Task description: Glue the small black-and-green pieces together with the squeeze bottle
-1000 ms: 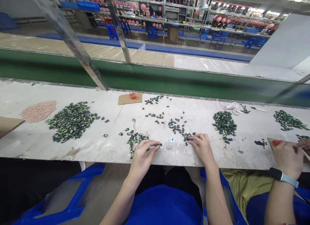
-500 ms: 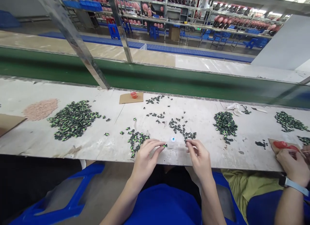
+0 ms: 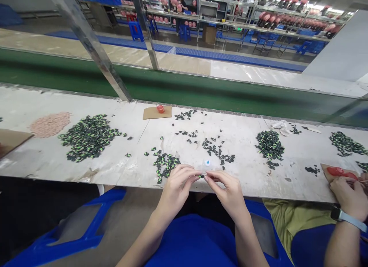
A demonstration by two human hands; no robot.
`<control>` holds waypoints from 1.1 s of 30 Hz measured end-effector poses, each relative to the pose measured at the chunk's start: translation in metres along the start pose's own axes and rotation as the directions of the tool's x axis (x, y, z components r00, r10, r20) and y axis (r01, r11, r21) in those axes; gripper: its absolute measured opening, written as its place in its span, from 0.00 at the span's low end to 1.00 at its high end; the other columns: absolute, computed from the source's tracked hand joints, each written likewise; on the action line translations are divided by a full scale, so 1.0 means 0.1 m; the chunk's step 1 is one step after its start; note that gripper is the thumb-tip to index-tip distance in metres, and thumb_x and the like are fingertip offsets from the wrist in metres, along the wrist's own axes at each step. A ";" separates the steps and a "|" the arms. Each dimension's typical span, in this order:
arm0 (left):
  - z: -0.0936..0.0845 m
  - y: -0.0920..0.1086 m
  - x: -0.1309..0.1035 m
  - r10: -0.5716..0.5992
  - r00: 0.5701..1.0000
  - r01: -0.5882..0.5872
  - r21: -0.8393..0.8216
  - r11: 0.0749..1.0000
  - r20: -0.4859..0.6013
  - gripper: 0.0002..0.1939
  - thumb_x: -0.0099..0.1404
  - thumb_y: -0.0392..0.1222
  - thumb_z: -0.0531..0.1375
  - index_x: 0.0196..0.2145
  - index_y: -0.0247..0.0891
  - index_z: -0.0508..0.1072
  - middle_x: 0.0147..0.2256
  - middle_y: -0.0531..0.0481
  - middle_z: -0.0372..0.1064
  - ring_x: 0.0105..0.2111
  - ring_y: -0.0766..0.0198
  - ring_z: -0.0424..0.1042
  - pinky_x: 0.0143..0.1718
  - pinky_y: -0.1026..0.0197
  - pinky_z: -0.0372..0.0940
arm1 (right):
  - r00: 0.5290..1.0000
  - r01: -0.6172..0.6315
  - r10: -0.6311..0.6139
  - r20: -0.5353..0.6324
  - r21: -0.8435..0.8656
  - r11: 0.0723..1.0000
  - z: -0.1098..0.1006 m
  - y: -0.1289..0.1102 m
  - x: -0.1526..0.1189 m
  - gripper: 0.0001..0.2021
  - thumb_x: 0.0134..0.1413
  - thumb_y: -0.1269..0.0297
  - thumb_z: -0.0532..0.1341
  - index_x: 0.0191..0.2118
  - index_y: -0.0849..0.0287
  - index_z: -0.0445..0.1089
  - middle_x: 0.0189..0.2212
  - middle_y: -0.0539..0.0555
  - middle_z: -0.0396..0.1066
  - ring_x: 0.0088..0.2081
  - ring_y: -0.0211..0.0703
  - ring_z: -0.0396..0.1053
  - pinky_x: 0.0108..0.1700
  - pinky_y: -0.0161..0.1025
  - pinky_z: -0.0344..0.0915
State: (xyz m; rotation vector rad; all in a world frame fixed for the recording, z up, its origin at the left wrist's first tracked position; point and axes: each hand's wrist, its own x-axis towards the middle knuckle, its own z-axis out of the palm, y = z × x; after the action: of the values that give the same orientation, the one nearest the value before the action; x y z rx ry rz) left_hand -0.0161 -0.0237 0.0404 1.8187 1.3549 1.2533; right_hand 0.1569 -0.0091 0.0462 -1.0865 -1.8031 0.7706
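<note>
My left hand (image 3: 179,182) pinches a small black-and-green piece (image 3: 201,176) between thumb and fingertips, just above the table's front edge. From the other side my right hand (image 3: 228,188) brings its closed thumb and fingers up to that piece; anything in its pinch is too small to make out. Right behind the fingertips stands a small translucent bottle (image 3: 207,163) with a blue tip, partly hidden. A loose heap of black-and-green pieces (image 3: 165,165) lies beyond my left hand. Scattered small black parts (image 3: 211,147) lie beyond the bottle.
Larger heaps of black-and-green pieces (image 3: 89,138) (image 3: 269,144) flank me, with a pink heap (image 3: 50,124) far left. A red tub (image 3: 160,109) rests on cardboard (image 3: 149,113). At right, a co-worker's hand (image 3: 349,194) is near red material. A green belt (image 3: 195,88) runs behind.
My right hand has moved left, from beside the black parts to the piece in my left hand. My left hand has shifted slightly right. The view has tilted a little.
</note>
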 end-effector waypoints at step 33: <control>-0.01 0.06 -0.09 0.080 0.985 -0.096 0.101 0.990 0.151 0.13 0.67 0.32 0.55 0.42 0.46 0.77 0.30 0.54 0.77 0.33 0.63 0.71 0.38 0.57 0.60 | 0.944 -0.273 0.236 0.232 0.145 0.951 0.01 0.00 -0.10 0.05 0.53 0.67 0.58 0.28 0.59 0.68 0.22 0.48 0.67 0.24 0.34 0.64 0.26 0.31 0.63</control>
State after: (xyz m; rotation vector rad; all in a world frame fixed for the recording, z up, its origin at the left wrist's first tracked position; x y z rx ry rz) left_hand -0.0154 -0.0346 0.0426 2.0232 1.2948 1.0842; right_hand 0.1586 -0.0183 0.0419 -1.1697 -1.7468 1.2192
